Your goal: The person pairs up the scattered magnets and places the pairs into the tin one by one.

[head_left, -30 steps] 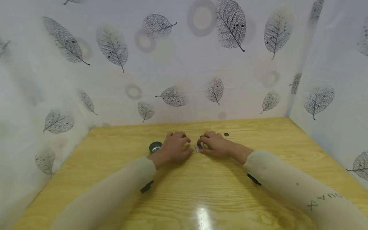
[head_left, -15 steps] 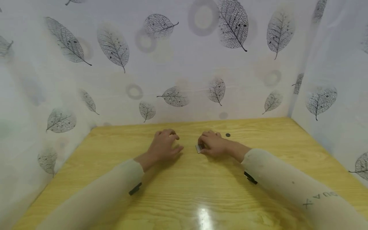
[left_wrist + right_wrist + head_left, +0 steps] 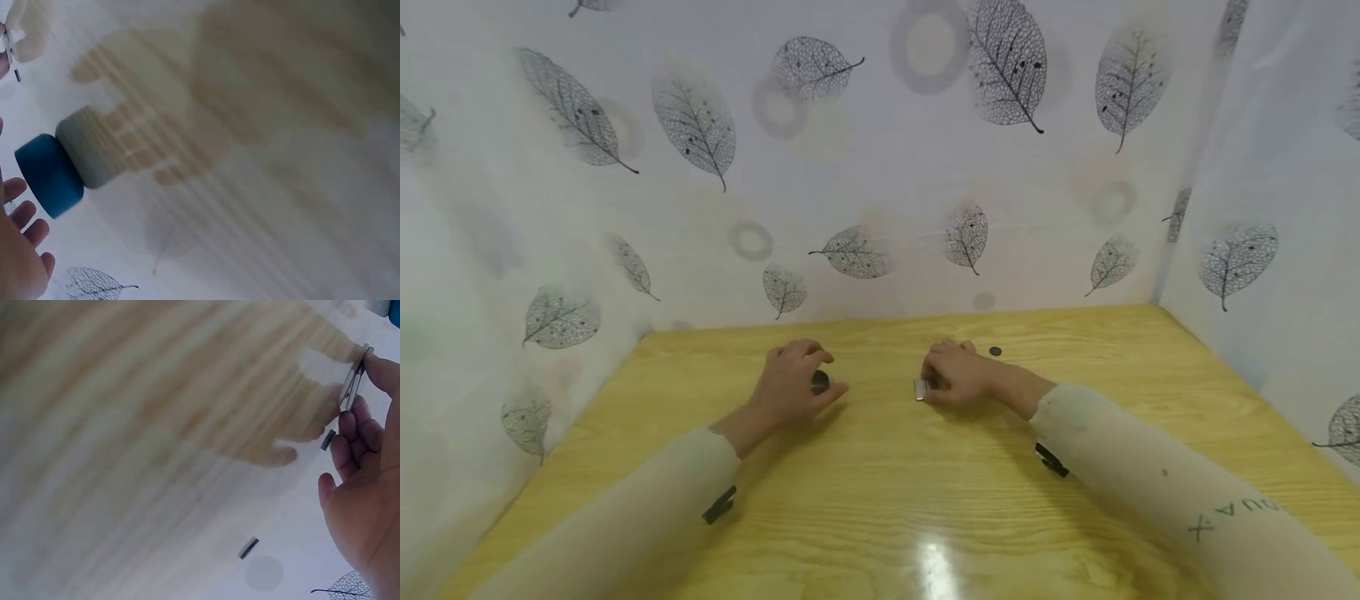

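Observation:
My left hand (image 3: 786, 382) is at a small round cup, fingers and thumb spread apart around it. Only part of the cup (image 3: 820, 382) shows past the hand in the head view; the left wrist view shows its blue side (image 3: 49, 176) with fingertips just beside it. My right hand (image 3: 958, 375) pinches a small flat silver piece (image 3: 920, 389) between thumb and fingers. In the right wrist view this silver piece (image 3: 353, 381) shows as two thin bars joined in a narrow V. A small dark disc (image 3: 328, 440) lies right by the curled fingers.
Another dark disc (image 3: 995, 351) lies on the wooden table (image 3: 880, 483), beyond my right wrist. Leaf-printed curtains (image 3: 865, 167) stand along the back and both sides of the table. The glossy top mirrors the hands in both wrist views.
My left hand has moved left, away from the right hand, to the cup, and its fingers now lie around it. The right hand has stayed almost in place with the silver piece.

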A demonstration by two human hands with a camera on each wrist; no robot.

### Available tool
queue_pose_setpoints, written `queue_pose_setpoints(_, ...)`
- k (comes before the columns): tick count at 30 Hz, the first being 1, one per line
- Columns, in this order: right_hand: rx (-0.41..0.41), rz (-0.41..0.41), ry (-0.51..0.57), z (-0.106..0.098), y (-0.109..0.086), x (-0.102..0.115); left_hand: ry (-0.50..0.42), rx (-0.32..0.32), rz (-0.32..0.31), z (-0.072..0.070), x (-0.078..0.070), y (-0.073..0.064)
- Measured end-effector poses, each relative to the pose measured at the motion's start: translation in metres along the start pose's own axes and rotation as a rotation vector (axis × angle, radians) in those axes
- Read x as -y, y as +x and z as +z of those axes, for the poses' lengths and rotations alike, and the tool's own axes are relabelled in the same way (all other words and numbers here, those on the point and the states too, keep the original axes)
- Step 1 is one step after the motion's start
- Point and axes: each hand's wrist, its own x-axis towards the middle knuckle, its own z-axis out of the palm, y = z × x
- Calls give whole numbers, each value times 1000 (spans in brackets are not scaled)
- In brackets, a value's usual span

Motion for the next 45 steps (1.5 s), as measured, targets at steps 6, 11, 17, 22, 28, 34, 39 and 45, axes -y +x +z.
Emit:
queue_pose_setpoints(6,-50,-28,18,2,-1,0,22,0,-5,-5,10,-11)
queue_pose_setpoints(11,-82,-70,53,1,-1,0,38,15,-2,-3,18,-17)
queue_pose_setpoints(17,-100,-79,95,3,-2,-1,32,24,19,-4,17,-19)
queue_pose_setpoints(22,-100,-175,53,6,-5,2,26,31,38,-4,16,-20)
queue_pose_setpoints(28,-104,-260,7,9,-6,8,42,36,29,-3,19,-21)
queue_pose_setpoints(34,-83,-226,25,8,-6,14,55,55,33,-2,21,-21)
queue_pose_setpoints(39,-86,-225,1,7,-6,15,70,71,22,-3,19,-21)
queue_pose_setpoints(45,-97,-228,-16,7,-6,11,83,98,-12,-4,21,-22)
